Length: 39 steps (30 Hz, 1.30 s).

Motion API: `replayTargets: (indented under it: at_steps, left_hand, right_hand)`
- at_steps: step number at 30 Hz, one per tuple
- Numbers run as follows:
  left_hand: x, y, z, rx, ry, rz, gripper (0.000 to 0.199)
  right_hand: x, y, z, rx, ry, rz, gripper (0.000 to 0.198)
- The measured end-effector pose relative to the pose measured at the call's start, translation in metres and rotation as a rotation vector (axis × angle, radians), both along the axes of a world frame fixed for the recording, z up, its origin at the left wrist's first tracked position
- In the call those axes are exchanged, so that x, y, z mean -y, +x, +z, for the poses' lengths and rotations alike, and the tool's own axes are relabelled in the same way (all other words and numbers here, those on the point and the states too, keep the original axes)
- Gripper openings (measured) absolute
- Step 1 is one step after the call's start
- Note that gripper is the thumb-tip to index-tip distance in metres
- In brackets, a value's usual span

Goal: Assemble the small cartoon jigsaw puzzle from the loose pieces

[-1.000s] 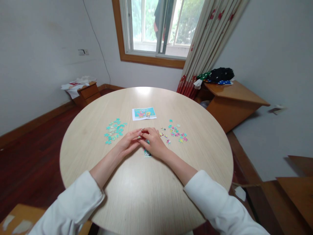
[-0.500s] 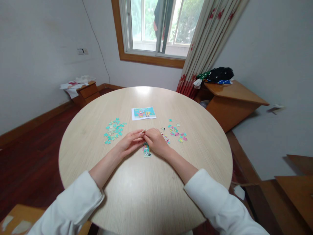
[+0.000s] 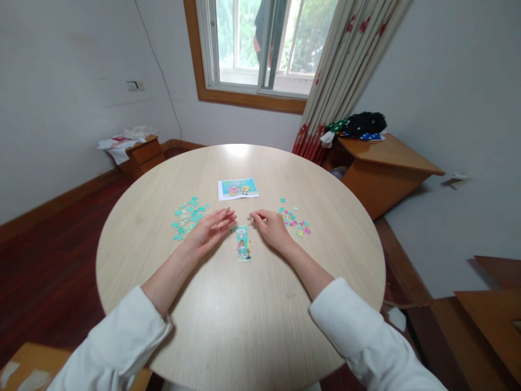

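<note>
A narrow strip of joined jigsaw pieces [image 3: 243,244] with a cartoon figure lies on the table between my hands. My right hand [image 3: 272,227] is just above and to the right of its top end, pinching a small puzzle piece [image 3: 249,219] between thumb and fingertips. My left hand [image 3: 210,231] is at the upper left of the strip, fingers fairly straight, with a small brownish puzzle piece [image 3: 227,209] at the fingertips. Loose teal and pale pieces [image 3: 188,216] spread beside my left hand. Pink, yellow and teal pieces [image 3: 301,225] lie right of my right hand, partly hidden by it.
A printed picture card [image 3: 238,188] lies farther back on the round wooden table [image 3: 236,326]. Behind the table are a window [image 3: 264,49] and a curtain [image 3: 337,70]. A wooden cabinet [image 3: 391,157] with cloths on top stands at the right.
My hands, together over the strip's top before, have moved apart, left hand leftward and right hand slightly right. The upper part of the strip now shows.
</note>
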<state>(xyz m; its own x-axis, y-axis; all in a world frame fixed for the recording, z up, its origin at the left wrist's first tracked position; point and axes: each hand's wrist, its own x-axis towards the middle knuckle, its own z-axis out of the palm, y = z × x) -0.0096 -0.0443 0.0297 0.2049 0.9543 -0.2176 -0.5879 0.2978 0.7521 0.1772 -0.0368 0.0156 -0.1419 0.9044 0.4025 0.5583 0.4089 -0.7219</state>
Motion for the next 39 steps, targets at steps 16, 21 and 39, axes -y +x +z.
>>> replayTargets:
  at_steps: [16,21,39]
  left_hand:
    - [-0.002,0.001,-0.001,0.02,-0.052,0.085,0.012]
    - [0.0,0.002,0.002,-0.023,-0.017,0.069,0.016]
    - [0.006,0.008,-0.007,-0.74,0.562,0.09,0.018]
  right_hand:
    - [-0.014,0.009,-0.013,0.482,0.132,0.007,0.016]
    - [-0.01,0.003,-0.007,0.582,0.108,0.005,0.015]
    - [0.002,-0.001,0.002,0.257,0.13,0.006,0.015]
